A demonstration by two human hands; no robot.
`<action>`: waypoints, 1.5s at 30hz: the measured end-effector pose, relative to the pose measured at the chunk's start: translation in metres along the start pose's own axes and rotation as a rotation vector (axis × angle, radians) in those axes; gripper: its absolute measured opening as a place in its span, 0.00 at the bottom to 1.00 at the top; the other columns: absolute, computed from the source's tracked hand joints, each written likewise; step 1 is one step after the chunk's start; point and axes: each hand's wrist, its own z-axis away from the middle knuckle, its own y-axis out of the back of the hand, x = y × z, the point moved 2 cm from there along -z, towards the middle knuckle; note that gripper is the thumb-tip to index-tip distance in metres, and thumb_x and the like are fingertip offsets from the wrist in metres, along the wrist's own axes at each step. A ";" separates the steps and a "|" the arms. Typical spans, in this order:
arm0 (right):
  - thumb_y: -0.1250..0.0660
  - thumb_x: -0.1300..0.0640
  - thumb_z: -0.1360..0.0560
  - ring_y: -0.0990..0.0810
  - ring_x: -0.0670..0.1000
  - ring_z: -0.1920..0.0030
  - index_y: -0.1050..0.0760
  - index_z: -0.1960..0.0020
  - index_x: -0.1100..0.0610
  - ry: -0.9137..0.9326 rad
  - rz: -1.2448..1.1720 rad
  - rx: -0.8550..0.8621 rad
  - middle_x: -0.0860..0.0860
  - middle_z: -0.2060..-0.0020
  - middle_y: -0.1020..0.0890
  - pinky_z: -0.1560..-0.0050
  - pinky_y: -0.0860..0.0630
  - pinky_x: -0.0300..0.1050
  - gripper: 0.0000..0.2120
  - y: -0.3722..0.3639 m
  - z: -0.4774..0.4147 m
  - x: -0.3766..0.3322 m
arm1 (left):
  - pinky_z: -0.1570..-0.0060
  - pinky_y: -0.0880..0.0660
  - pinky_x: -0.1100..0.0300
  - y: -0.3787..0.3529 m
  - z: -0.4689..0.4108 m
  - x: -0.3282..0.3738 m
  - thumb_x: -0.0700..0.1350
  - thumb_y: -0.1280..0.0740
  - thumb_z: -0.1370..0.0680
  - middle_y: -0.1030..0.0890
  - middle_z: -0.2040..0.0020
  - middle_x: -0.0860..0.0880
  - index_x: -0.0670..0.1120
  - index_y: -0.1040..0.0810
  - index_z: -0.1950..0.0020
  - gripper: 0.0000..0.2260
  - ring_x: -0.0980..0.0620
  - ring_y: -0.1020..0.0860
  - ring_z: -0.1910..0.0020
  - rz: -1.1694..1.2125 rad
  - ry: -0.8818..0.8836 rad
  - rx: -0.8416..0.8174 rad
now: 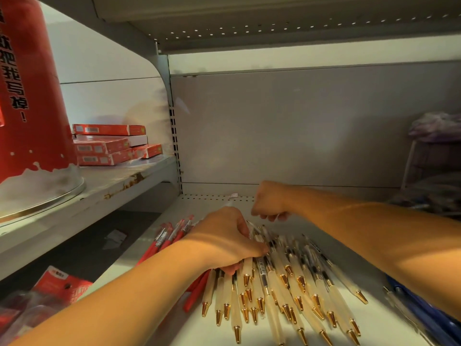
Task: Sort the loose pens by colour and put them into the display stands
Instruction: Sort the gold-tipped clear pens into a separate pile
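On my feed the white shelf (199, 333) carries a fanned heap of cream pens (282, 290) with gold tips, and red pens (172, 236) lie just left of them. The left hand (224, 240) curls over the cream pens' upper ends, gripping them. The right hand (269, 203) hovers behind with its fingers curled; I cannot tell what, if anything, it holds.

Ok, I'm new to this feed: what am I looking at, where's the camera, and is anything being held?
No machine: a person's two bare arms, filmed by one camera on their head, looking down at a shop shelf. On it lie red pens at left, cream pens with gold tips in the middle, blue pens at the right edge. The left hand grips a bunch of cream pens. The right hand is curled further back; whether it holds anything is hidden. Red boxes sit on the neighbouring shelf.
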 end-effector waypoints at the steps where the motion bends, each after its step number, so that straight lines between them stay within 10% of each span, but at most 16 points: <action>1: 0.31 0.57 0.24 0.23 0.50 0.69 0.23 0.57 0.60 -0.016 0.051 -0.022 0.55 0.63 0.19 0.73 0.26 0.39 0.07 -0.006 -0.006 0.000 | 0.78 0.29 0.70 -0.001 0.000 0.000 0.55 0.27 0.28 0.16 0.68 0.47 0.44 0.20 0.51 0.16 0.56 0.23 0.77 0.002 0.000 -0.001; 8: 0.30 0.67 0.28 0.21 0.53 0.71 0.26 0.60 0.62 -0.017 0.077 -0.009 0.57 0.67 0.20 0.71 0.21 0.43 0.06 -0.019 -0.033 -0.011 | 0.77 0.27 0.66 -0.003 -0.003 0.000 0.54 0.27 0.29 0.18 0.73 0.50 0.49 0.27 0.52 0.14 0.54 0.23 0.78 0.025 -0.009 -0.007; 13: 0.34 0.64 0.23 0.17 0.57 0.63 0.22 0.55 0.67 0.092 -0.187 0.291 0.61 0.60 0.18 0.59 0.16 0.51 0.05 0.015 -0.034 -0.010 | 0.75 0.24 0.65 -0.003 -0.002 0.001 0.54 0.27 0.28 0.16 0.69 0.48 0.47 0.25 0.53 0.14 0.53 0.23 0.77 0.010 -0.012 -0.002; 19: 0.32 0.63 0.23 0.16 0.50 0.67 0.22 0.55 0.64 0.251 -0.664 0.486 0.59 0.61 0.18 0.68 0.19 0.43 0.04 0.068 0.017 0.005 | 0.72 0.27 0.63 -0.002 0.002 0.005 0.57 0.28 0.28 0.19 0.64 0.52 0.50 0.24 0.54 0.13 0.56 0.23 0.70 -0.110 -0.073 0.088; 34: 0.30 0.60 0.24 0.20 0.46 0.72 0.18 0.55 0.57 0.109 -0.310 0.143 0.55 0.65 0.15 0.73 0.26 0.35 0.03 0.001 0.101 0.044 | 0.34 0.34 0.62 -0.012 0.045 0.025 0.75 0.36 0.32 0.36 0.28 0.62 0.66 0.43 0.27 0.37 0.61 0.34 0.33 -0.384 -0.593 -0.190; 39: 0.36 0.57 0.21 0.25 0.50 0.69 0.18 0.50 0.59 0.119 -0.124 0.212 0.59 0.58 0.16 0.73 0.30 0.38 0.09 0.016 0.118 0.061 | 0.32 0.31 0.53 -0.028 0.053 0.026 0.75 0.34 0.33 0.31 0.30 0.61 0.73 0.50 0.27 0.40 0.56 0.29 0.34 -0.466 -0.617 -0.319; 45: 0.35 0.55 0.22 0.16 0.48 0.62 0.21 0.46 0.56 -0.030 0.093 -0.145 0.53 0.58 0.16 0.60 0.19 0.39 0.08 0.001 0.142 0.082 | 0.37 0.27 0.48 -0.031 0.056 0.017 0.79 0.42 0.33 0.28 0.34 0.55 0.73 0.55 0.27 0.39 0.52 0.27 0.39 -0.695 -0.670 -0.231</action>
